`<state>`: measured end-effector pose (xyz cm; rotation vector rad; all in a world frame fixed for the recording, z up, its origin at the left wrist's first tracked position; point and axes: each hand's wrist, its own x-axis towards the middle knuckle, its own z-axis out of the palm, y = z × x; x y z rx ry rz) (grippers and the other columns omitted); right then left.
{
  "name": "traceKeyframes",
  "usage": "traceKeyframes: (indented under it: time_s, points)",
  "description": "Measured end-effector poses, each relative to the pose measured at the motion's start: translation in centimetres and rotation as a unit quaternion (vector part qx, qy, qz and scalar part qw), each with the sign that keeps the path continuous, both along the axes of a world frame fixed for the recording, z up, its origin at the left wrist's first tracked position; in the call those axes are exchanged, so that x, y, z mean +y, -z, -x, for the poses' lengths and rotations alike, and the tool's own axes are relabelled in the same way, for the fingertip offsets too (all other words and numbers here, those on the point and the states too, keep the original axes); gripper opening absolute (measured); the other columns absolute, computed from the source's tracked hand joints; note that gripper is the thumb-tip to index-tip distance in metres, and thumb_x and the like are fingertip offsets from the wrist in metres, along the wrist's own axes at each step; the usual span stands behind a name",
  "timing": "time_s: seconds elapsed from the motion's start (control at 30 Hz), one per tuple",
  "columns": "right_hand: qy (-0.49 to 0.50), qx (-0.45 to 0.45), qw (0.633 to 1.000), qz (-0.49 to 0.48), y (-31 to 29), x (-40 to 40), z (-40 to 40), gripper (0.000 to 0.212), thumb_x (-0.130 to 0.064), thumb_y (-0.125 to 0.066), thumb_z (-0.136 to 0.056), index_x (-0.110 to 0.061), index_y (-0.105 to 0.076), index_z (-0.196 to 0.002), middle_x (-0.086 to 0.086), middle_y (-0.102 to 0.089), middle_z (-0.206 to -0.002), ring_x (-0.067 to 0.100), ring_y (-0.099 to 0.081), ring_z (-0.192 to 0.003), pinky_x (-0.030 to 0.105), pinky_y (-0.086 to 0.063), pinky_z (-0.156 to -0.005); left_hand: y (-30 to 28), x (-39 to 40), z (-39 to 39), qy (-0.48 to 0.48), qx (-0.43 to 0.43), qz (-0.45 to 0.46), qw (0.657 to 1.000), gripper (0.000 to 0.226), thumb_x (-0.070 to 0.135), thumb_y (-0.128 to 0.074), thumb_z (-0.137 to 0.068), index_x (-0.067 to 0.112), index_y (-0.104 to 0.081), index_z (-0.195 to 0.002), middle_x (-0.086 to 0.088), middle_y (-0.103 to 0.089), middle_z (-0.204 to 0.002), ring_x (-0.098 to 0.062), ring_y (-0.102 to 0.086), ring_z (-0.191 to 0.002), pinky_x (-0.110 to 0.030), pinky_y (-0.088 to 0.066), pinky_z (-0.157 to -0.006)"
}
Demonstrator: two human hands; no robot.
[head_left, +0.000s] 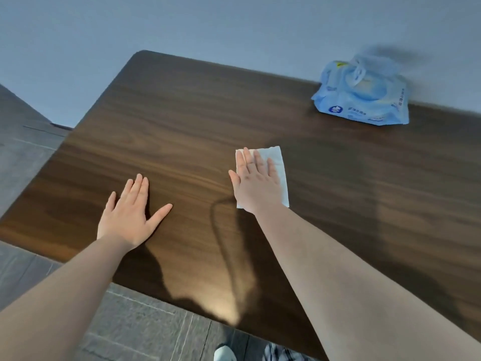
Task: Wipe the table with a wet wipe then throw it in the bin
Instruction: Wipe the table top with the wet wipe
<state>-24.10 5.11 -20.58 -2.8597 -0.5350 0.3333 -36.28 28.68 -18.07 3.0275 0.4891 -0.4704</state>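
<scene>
A white wet wipe (279, 162) lies flat on the dark wooden table (182, 113), near its middle. My right hand (256, 182) presses flat on top of the wipe, fingers stretched out and slightly apart, covering its left part. My left hand (131, 214) rests palm down on the bare wood to the left, fingers spread, holding nothing. No bin is in view.
A blue pack of wet wipes (364, 97) with its lid flipped up sits at the table's far right, against the grey wall. Grey tiled floor (145, 321) runs along the table's near and left edges. A slipper toe (223, 354) shows at the bottom.
</scene>
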Motion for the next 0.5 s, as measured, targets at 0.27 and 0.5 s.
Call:
traceKeyframes:
  time_s: [0.27,0.5]
  points:
    - [-0.097,-0.017,0.995,0.001,0.4,11.0,-2.2,0.058,-0.046,-0.012,-0.1,-0.022,-0.004,-0.151,-0.005,-0.004,-0.161,0.018,0.001,-0.147,0.042,0.0,-0.118,1.2,1.5,0.1,0.015,-0.053,0.001,0.998,0.092,0.08,-0.002,-0.079,0.022,-0.001,-0.15,0.004,0.001,-0.16,-0.013,0.004,-0.146,-0.042,0.0,-0.117]
    - [-0.176,-0.033,0.984,-0.009,0.4,20.1,-3.4,0.057,-0.045,-0.012,-0.1,-0.022,-0.007,-0.151,-0.004,-0.007,-0.161,0.017,-0.002,-0.147,0.043,0.0,-0.118,1.1,1.6,0.1,0.006,-0.059,0.034,0.998,0.091,0.081,-0.003,-0.078,0.025,0.005,-0.15,0.007,0.007,-0.159,-0.012,0.01,-0.145,-0.045,0.003,-0.119]
